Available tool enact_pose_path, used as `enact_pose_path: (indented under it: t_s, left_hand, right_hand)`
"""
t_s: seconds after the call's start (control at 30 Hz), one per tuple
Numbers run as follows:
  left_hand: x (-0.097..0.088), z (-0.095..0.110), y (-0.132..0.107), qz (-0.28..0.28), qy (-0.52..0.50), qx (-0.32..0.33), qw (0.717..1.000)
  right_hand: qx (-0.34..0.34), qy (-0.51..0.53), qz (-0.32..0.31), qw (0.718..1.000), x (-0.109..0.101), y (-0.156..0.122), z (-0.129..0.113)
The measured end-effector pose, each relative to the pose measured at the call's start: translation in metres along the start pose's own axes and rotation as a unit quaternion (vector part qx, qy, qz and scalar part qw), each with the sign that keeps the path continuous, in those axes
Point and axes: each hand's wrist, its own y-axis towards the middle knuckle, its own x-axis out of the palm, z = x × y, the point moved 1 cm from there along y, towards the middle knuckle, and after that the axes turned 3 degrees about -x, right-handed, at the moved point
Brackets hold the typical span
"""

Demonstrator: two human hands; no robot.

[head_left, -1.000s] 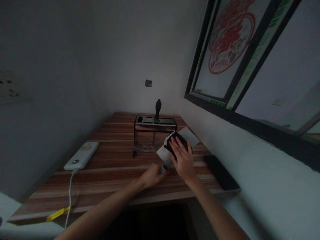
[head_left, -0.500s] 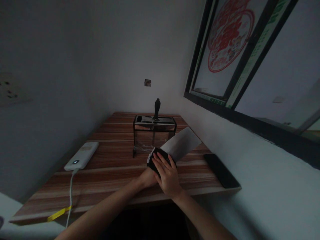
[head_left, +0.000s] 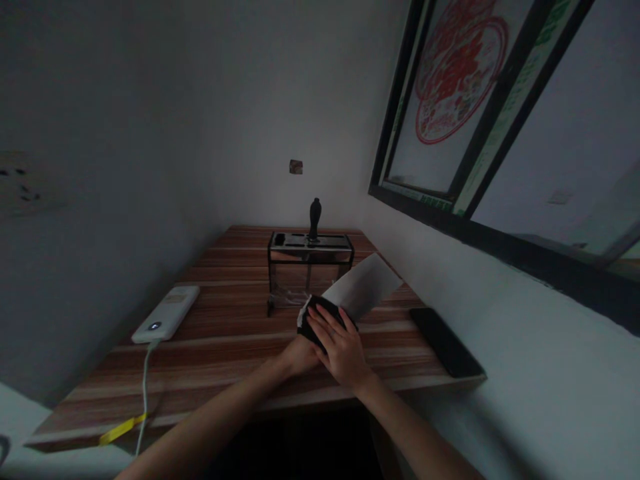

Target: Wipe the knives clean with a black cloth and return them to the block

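A cleaver with a broad grey blade (head_left: 369, 287) points up and to the right above the table. My right hand (head_left: 344, 352) lies over a black cloth (head_left: 306, 320) with a white edge, its fingers bent across it and pressing it against the lower end of the blade. Just under and left of it is my left hand (head_left: 299, 355), closed around the cleaver's handle end; its fingers and the handle are hidden by the cloth and my right hand. Behind the cloth stands a clear-sided knife rack (head_left: 311, 250) with a black-handled tool (head_left: 315, 217) upright in it.
The striped wooden table (head_left: 240, 317) sits in a corner between walls. A white power bank (head_left: 167, 315) with a cable and yellow tag (head_left: 123, 429) is on the left. A black phone (head_left: 447, 341) lies near the right edge, below a dark-framed window (head_left: 430, 210).
My right hand and the cloth have shifted slightly to the right against the blade. The cleaver stays nearly in place, and the whole view has moved a little.
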Motion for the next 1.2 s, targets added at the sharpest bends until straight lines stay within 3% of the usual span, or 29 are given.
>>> enact_pose_path:
  t_s: [0.27, 0.33, 0.47, 0.6, 0.9, 1.2]
  left_hand:
    - [0.003, -0.004, 0.002, -0.042, -0.039, 0.000, 0.998]
    - [0.000, -0.001, 0.002, -0.022, -0.055, 0.006, 0.998]
    - [-0.009, 0.013, 0.003, 0.029, -0.057, -0.002, 0.998]
    - [-0.013, 0.020, 0.003, 0.011, -0.048, -0.033, 0.998]
    - [-0.011, 0.016, 0.002, 0.005, 0.020, -0.051, 0.998]
    - [-0.016, 0.021, 0.001, -0.004, -0.004, -0.065, 0.998]
  right_hand:
    - [-0.047, -0.028, -0.003, 0.999, -0.002, -0.005, 0.013]
    - [-0.047, -0.035, -0.001, 0.998, -0.006, -0.004, 0.017]
    - [-0.026, -0.056, 0.016, 0.998, -0.017, -0.001, 0.031]
    - [-0.015, -0.078, 0.037, 0.996, -0.030, 0.000, 0.048]
    - [0.026, -0.140, 0.084, 0.986, -0.053, 0.003, 0.088]
    - [0.083, -0.092, 0.138, 0.983, -0.068, 0.007, 0.118]
